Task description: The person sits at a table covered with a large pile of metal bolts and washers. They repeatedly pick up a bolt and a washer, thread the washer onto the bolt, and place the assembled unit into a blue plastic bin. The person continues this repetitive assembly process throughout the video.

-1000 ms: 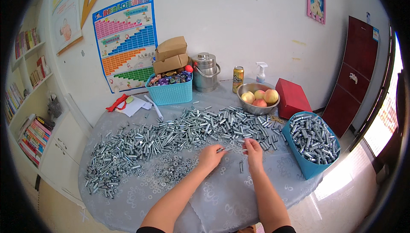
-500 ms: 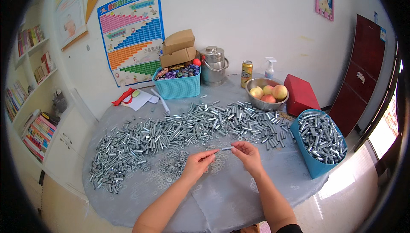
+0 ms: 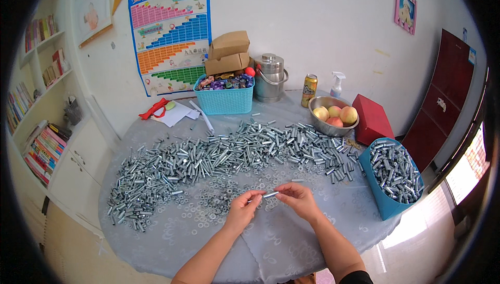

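A short silvery metal sleeve (image 3: 270, 194) is held level with a slight tilt over the near part of the table. Thumb and fingers of my right hand (image 3: 298, 201) pinch its right end. My left hand (image 3: 241, 211) is closed in a pinch at the sleeve's left end; whether it grips a smaller part there is hidden by the fingertips. Beneath and left of the hands lie scattered washers and nuts (image 3: 212, 200). One loose sleeve (image 3: 297, 180) rests just beyond my right fingers. Behind spreads a long heap of similar metal sleeves (image 3: 224, 151).
At the right table edge stands a blue bin (image 3: 382, 204) full of sleeves. Farther back are a steel fruit bowl (image 3: 333, 128), red box (image 3: 372, 120), drink can (image 3: 309, 91), spray bottle (image 3: 337, 85), steel canister (image 3: 269, 78), turquoise basket (image 3: 224, 101) of toy cars, and papers (image 3: 174, 113).
Both hands have come slightly closer to me over the table, and the held sleeve has tilted from nearly level. The whole view has shifted a little. My fingers remain at the sleeve's two ends.
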Motion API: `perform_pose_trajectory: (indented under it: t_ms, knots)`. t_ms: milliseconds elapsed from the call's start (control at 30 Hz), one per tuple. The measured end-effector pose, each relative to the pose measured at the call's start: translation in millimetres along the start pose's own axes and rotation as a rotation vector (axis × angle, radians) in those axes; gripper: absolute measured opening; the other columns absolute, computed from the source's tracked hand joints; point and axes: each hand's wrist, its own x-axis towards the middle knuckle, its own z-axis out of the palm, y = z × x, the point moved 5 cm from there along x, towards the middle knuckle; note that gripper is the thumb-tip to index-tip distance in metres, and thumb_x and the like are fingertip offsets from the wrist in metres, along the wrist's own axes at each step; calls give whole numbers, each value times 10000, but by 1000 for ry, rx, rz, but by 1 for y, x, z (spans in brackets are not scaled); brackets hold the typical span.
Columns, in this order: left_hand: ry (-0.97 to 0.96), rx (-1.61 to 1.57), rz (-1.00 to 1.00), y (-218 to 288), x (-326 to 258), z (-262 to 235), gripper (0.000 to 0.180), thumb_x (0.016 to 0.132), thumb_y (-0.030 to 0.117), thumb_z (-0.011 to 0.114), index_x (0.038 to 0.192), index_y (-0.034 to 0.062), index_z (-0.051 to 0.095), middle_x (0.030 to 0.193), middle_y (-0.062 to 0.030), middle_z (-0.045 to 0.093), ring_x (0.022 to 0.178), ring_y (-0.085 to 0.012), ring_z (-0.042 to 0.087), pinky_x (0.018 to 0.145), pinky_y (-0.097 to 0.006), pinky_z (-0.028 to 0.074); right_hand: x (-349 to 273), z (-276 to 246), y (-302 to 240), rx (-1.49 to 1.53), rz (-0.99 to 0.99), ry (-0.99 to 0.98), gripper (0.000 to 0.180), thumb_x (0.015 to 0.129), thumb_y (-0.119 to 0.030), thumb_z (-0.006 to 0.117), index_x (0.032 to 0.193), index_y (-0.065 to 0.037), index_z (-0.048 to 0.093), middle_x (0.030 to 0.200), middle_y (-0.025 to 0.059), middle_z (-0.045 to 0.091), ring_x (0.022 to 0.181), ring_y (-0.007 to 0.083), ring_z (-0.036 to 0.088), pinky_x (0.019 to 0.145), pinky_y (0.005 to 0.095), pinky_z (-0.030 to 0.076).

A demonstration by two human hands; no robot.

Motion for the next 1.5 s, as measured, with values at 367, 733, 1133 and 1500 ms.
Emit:
perform_pose_trajectory:
  t_ms: [367,733,1133,1500]
  knots:
    - [-35,-196,-62,-13,-1,2,264,922,182,450,1153,53,444,698,30,372,520,-42,306,426,-190,276,-4,26,-13,-274,-90,-13,194,737,-93,687,920,-46,646,846,35,624,727,128,552,686,263,455]
    - [27,-223,-86,-15,-3,-16,179,918,157,455,1051,47,503,666,32,366,523,-40,321,434,-192,290,-2,14,2,-759,-283,-127,155,680,-172,692,784,-61,661,754,97,619,723,263,593,651,351,461]
    - [-57,-219,-117,-15,-9,-3,205,924,170,440,1067,35,496,648,33,351,528,-47,323,443,-196,296,-2,14,6,-206,20,-35,189,806,-184,647,895,-17,649,776,19,626,685,77,518,626,226,436]
    - [-99,-405,-213,-20,-12,3,216,920,174,447,1078,31,479,661,12,357,532,-62,335,455,-210,311,-4,26,-2,-226,-88,-64,168,787,-125,659,923,-28,646,811,25,613,740,85,541,676,227,444]
